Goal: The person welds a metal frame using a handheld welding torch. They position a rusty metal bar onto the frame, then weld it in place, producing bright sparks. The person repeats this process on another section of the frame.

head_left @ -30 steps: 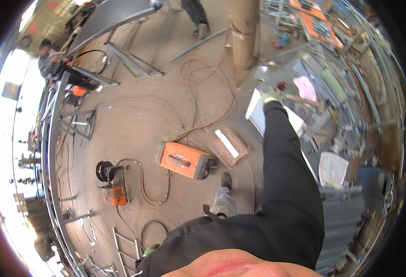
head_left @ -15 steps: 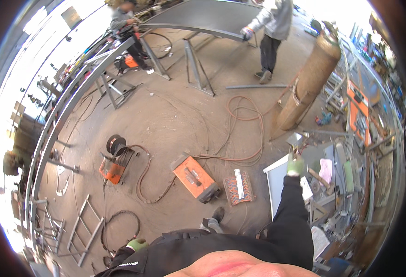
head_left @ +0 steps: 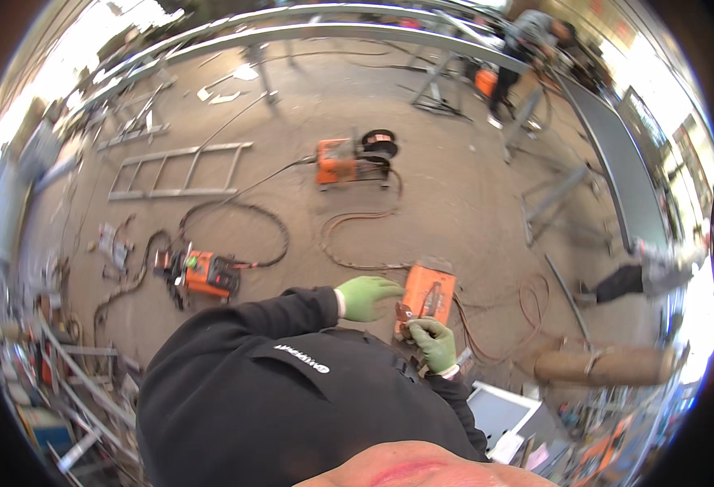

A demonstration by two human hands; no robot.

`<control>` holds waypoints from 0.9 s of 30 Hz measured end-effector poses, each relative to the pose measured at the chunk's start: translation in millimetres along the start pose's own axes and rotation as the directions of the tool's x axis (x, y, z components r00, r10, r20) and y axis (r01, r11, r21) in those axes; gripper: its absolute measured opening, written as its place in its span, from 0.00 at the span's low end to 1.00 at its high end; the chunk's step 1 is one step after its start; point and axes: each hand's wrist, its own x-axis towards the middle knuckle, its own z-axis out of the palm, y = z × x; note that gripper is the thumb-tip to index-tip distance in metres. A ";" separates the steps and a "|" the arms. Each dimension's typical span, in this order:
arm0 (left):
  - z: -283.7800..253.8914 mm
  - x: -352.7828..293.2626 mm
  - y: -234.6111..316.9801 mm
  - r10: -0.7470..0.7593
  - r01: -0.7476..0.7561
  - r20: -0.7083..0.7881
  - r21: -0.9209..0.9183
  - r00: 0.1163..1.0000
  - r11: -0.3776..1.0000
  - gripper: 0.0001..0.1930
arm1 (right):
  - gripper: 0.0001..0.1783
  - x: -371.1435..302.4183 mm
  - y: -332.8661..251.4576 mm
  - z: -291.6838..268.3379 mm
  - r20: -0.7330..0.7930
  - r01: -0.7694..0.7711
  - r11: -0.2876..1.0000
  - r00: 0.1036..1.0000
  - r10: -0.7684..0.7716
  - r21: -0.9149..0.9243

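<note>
My left hand (head_left: 367, 297), in a pale green glove, reaches right in front of my chest with its fingers stretched out. Just right of it, my right hand (head_left: 435, 344), gloved alike, is closed with fingertips pinched together. A small brownish piece (head_left: 404, 313) shows at those fingertips, between the two hands; its kind is too small to make out. Beneath and beyond the hands, an orange box-shaped machine (head_left: 441, 280) with a handle on top sits on the floor, partly hidden by the right hand.
An orange wire feeder (head_left: 337, 162) with a spool, another orange machine (head_left: 209, 274) and a ladder-like metal frame (head_left: 180, 193) lie leftward, with hoses between. A gas cylinder (head_left: 604, 366) and a white-edged bench (head_left: 527, 410) are at right. Two people work near a dark panel (head_left: 617, 166).
My view has swung to the left. The right hand has come away from the bench to my front, and the left hand has risen from my side to meet it.
</note>
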 end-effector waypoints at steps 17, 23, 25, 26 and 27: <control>-138.1 -256.5 -91.0 -0.418 0.386 -0.375 -0.162 0.827 0.908 0.15 | 0.09 184.0 -86.5 320.2 0.806 -0.042 0.956 0.528 0.269 -0.291; -155.0 -337.8 -97.1 -0.794 0.660 -0.481 -0.464 0.372 0.591 0.17 | 0.11 254.4 -45.4 429.2 0.872 -0.074 0.977 0.442 0.213 -0.201; -166.6 -360.1 -92.3 -0.869 0.738 -0.425 -0.497 0.252 0.457 0.18 | 0.11 272.7 -34.4 469.7 0.916 -0.045 0.975 0.336 0.218 -0.216; -172.5 -370.7 -90.1 -0.904 0.760 -0.380 -0.524 0.196 0.385 0.17 | 0.11 278.0 -28.5 489.5 0.938 0.006 0.974 0.272 0.215 -0.225; -177.5 -381.4 -87.1 -0.941 0.787 -0.311 -0.544 0.132 0.291 0.17 | 0.11 280.6 -22.9 508.8 0.959 0.063 0.975 0.203 0.199 -0.215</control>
